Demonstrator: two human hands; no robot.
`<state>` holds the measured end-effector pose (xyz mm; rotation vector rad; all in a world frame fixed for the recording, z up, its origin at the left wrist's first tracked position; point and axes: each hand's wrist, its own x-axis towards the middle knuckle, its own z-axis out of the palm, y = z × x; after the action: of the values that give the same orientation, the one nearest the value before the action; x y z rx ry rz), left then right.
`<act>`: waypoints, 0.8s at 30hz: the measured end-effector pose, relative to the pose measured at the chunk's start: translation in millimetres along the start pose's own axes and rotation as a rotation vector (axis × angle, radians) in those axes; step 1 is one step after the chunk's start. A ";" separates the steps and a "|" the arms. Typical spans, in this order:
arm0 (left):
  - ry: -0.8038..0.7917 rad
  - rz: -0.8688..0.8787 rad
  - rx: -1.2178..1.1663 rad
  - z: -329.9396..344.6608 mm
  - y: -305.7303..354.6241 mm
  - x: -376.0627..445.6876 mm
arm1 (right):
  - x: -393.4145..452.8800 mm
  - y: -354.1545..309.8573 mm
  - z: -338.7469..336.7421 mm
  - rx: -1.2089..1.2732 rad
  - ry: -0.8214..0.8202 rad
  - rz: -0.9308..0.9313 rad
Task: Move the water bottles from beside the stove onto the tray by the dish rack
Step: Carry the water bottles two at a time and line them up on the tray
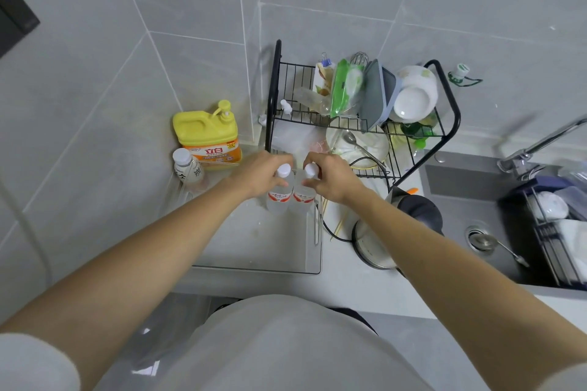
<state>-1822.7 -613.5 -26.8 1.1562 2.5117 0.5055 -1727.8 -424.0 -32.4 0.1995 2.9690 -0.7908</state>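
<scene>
Both hands grip water bottles by the neck, just under the white caps: the left hand (259, 173) closes around the left bottle (279, 192), the right hand (330, 179) around the right bottle (304, 192). The two bottles stand upright, touching, at the far end of the clear tray (254, 251), just in front of the dish rack (362, 111). A third bottle (187, 168) stands left of the tray, beside the yellow detergent jug (206, 136).

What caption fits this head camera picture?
Left hand and right hand each hold a water bottle upright over the clear tray.
</scene>
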 end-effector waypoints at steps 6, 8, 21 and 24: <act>0.048 -0.021 -0.032 1.9 1.1 -3.9 | -0.8 -1.8 1.4 -0.019 -0.021 0.013; 0.038 -0.043 -0.038 -2.2 1.0 -4.9 | 0.4 -4.8 -1.1 -0.038 -0.041 0.020; 0.352 -0.061 0.214 -51.0 55.7 -24.6 | -54.6 -22.0 -42.9 -0.039 0.179 0.223; 0.372 0.139 0.199 -50.0 96.1 -17.5 | -99.0 -14.0 -62.8 -0.118 0.350 0.288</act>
<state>-1770.6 -577.5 62.9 1.4317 2.8637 0.5611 -1633.5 -415.5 38.2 0.8144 3.1783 -0.5952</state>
